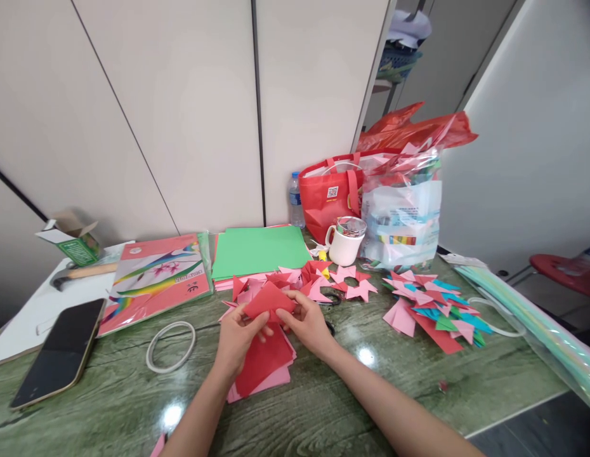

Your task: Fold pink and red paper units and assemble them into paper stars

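Note:
My left hand (236, 337) and my right hand (308, 324) both pinch a folded red paper (268, 301) held just above the green marbled table (323, 406). Under my hands lies a small stack of red and pink square sheets (266, 365). Behind the folded piece sits a heap of folded red and pink paper shapes (295, 282). Further right lies another pile of folded pink, red, blue and green pieces (432, 311).
A phone (61, 352) and white ring (170, 346) lie at the left, near a coloured-paper pack (157, 279), green sheets (259, 251), a hammer (80, 274) and small box (73, 241). A white mug (345, 241), water bottle (295, 200), red bag (326, 193) and plastic bags (402, 209) stand behind.

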Action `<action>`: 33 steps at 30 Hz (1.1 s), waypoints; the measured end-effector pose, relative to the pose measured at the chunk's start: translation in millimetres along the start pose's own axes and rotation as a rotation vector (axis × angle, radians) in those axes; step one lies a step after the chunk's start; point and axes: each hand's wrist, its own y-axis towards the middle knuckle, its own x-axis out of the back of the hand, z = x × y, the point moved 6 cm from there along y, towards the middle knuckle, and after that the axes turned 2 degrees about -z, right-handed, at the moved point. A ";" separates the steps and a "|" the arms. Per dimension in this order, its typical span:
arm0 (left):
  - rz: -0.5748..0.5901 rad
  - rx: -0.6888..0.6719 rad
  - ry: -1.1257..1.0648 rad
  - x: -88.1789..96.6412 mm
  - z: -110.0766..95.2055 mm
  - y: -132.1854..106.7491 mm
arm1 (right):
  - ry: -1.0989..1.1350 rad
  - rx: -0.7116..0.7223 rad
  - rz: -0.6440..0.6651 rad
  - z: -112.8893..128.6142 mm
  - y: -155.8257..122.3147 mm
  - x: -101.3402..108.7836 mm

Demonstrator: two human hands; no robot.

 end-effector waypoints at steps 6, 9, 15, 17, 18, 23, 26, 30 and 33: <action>-0.064 -0.132 0.035 9.0 -1.6 5.3 | 0.022 0.044 0.036 5.7 -1.4 -2.9; -0.132 -0.258 0.094 15.4 -6.2 7.3 | 0.022 0.125 0.005 10.7 0.6 0.5; -0.099 -0.344 0.159 13.5 -11.2 6.9 | 0.207 0.044 0.009 1.2 5.0 4.8; -0.104 -0.358 0.176 13.1 -13.1 5.9 | 0.279 -0.011 0.012 -3.3 5.2 4.4; -0.105 -0.364 0.187 12.8 -14.1 5.2 | 0.274 -0.023 0.001 -4.3 5.3 4.9; -0.131 -0.366 0.191 11.6 -19.2 -0.2 | 0.117 0.053 -0.030 0.4 4.6 4.5; -0.126 -0.303 0.088 10.6 -16.2 -0.4 | 0.130 0.065 0.003 0.5 3.4 0.4; -0.103 -0.220 -0.061 11.0 -4.0 4.7 | 0.162 0.044 -0.032 0.0 2.3 1.8; -0.071 -0.179 -0.167 11.0 1.8 6.9 | 0.155 0.067 -0.049 4.1 2.2 4.3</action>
